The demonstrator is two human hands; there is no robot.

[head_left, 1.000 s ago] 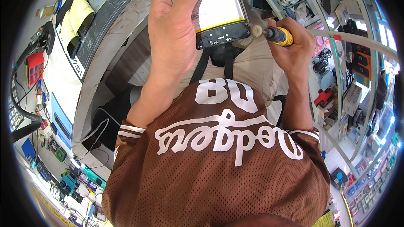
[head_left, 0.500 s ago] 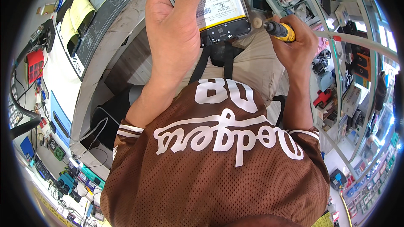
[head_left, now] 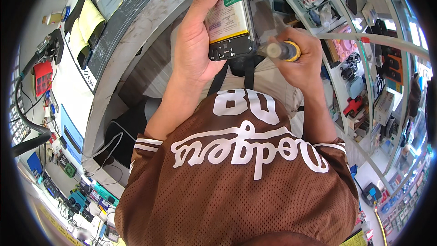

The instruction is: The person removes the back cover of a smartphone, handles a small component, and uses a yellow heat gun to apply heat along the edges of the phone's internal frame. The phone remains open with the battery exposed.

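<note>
So the left hand (head_left: 193, 50) is wrapped around an opened-up smartphone with its back cover off (head_left: 227, 16), thumb laid along the pale battery, fingers behind it. The phone is held up in the air over the person's lap, just off the front edge of the dark grey cutting-mat workbench (head_left: 132, 4), not resting on anything. Its black lower end with the small board points toward the person's chest.

The right hand (head_left: 302, 61) is closed tight around a screwdriver with a black handle and a yellow-orange ring (head_left: 284, 51). The butt of the handle faces the camera and the tip end runs toward the phone's bottom right corner. Can't really tell if the tip is actually touching, it's hidden behind the handle.

On the bench near its far left corner there's a yellow cloth (head_left: 86, 25) and a small pale phone-shaped panel (head_left: 108, 0) just beside it. A red tool box (head_left: 43, 78) sits further left. The person's wearing a brown mesh jersey with white lettering (head_left: 241, 177).
</note>
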